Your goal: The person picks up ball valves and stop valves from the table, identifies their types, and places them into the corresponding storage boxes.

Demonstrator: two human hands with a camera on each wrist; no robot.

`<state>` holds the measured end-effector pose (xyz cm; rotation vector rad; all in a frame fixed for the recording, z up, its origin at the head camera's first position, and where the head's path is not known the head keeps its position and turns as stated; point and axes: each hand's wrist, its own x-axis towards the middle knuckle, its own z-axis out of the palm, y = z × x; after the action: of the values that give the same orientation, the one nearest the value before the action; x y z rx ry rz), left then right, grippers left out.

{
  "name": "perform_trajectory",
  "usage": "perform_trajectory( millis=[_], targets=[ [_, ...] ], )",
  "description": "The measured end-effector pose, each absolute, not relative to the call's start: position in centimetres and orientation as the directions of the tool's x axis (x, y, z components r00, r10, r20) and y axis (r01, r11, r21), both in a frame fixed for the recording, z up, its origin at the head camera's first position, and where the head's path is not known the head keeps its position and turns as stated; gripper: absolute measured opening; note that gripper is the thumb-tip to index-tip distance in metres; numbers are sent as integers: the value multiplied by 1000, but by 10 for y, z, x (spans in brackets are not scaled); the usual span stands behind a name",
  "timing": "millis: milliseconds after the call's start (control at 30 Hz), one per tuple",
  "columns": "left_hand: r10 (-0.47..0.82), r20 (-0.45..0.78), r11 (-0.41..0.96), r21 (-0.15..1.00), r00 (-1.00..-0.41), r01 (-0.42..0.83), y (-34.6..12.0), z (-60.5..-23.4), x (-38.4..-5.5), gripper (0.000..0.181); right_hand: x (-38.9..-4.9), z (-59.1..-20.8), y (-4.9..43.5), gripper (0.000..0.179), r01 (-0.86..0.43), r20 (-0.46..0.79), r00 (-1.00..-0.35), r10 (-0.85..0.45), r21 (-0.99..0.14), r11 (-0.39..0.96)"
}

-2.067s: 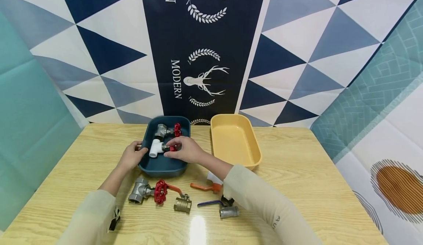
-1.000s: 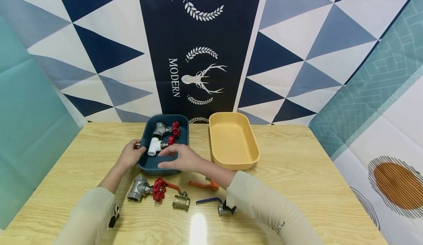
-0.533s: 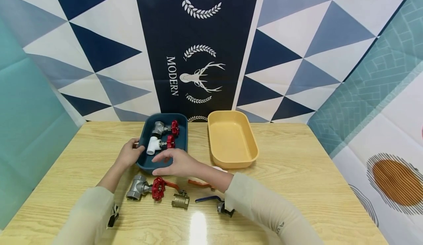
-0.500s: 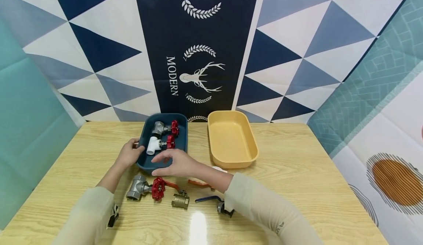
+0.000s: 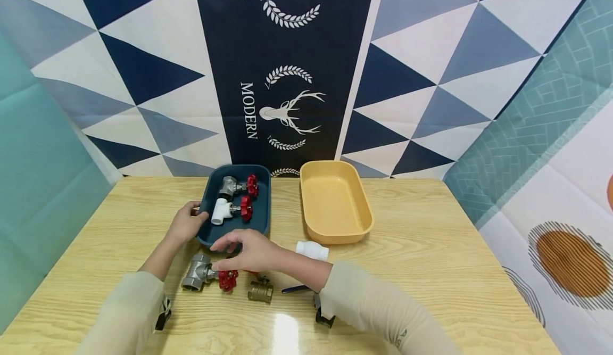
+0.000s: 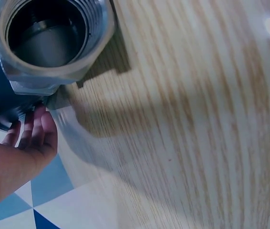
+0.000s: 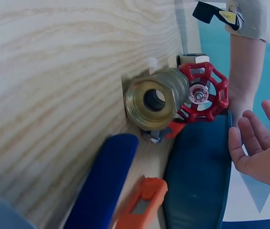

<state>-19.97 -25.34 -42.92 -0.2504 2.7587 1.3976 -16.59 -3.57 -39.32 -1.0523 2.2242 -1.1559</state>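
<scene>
Sleeve (image 5: 383,307) and forearm (image 5: 301,267) of the right arm screen several things from the head camera: only a sliver of the blue lever (image 5: 294,289) shows, most of its metal body lost under the cuff, and the orange handle (image 7: 142,202) appears solely in the right wrist view, cut by the lower edge. The lever of the brass valve (image 5: 261,291) is largely covered too. In the left wrist view the threaded mouth of the steel valve (image 5: 197,273) is cropped at the top. That valve lies on the table (image 5: 421,248) just on the person's side of the blue bin (image 5: 261,198), its red wheel (image 5: 229,281) partly beneath the thumb of the right hand (image 5: 251,252). This hand hangs above with thumb and fingers apart and nothing between them; the right wrist view shows a gap between fingertips and wheel. The left hand (image 5: 185,225), farther off than the steel valve, grips the bin's left rim, thumb over the edge and fingers curled outside. Inside, the white valve (image 5: 222,211) rests near that thumb, a grey valve (image 5: 229,187) beyond it.
</scene>
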Motion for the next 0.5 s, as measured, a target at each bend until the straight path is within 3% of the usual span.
perform_trajectory(
  millis=[500],
  targets=[
    [-124, -130, 582, 793, -984, -179, -251, -427, -199, 49, -157, -403, -35, 38, -444, -14, -633, -774, -813, 377]
  ],
)
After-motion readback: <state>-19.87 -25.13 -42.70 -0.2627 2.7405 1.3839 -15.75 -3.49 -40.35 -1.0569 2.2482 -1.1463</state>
